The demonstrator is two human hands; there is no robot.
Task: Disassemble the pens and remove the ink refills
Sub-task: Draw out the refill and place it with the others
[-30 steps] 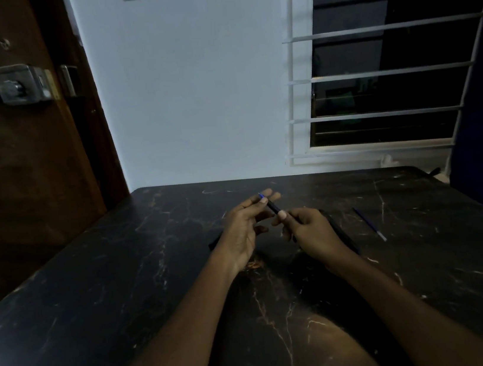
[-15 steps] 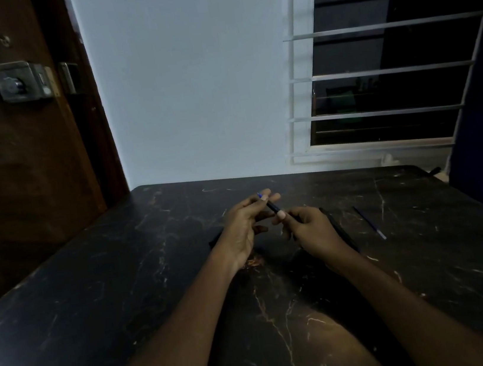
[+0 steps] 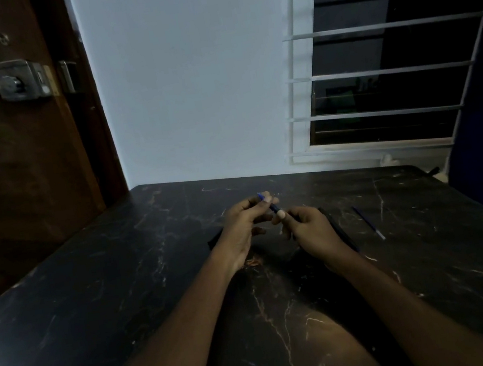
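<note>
Pinching a pen by its far blue end in the curled left grip, clasping its near end in the right grip, above mid-surface, one refill lying right; next, likely twisting halves apart.

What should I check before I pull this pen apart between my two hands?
1. Left hand pinches the pen at its blue end: ok.
2. Right hand grips its other end: ok.
3. Joint loosened yet: cannot tell.
4. Loose refill lies apart on the table, right of both hands: ok.
5. Dark pen lies close beside that hand, might get knocked: not ok.
</note>
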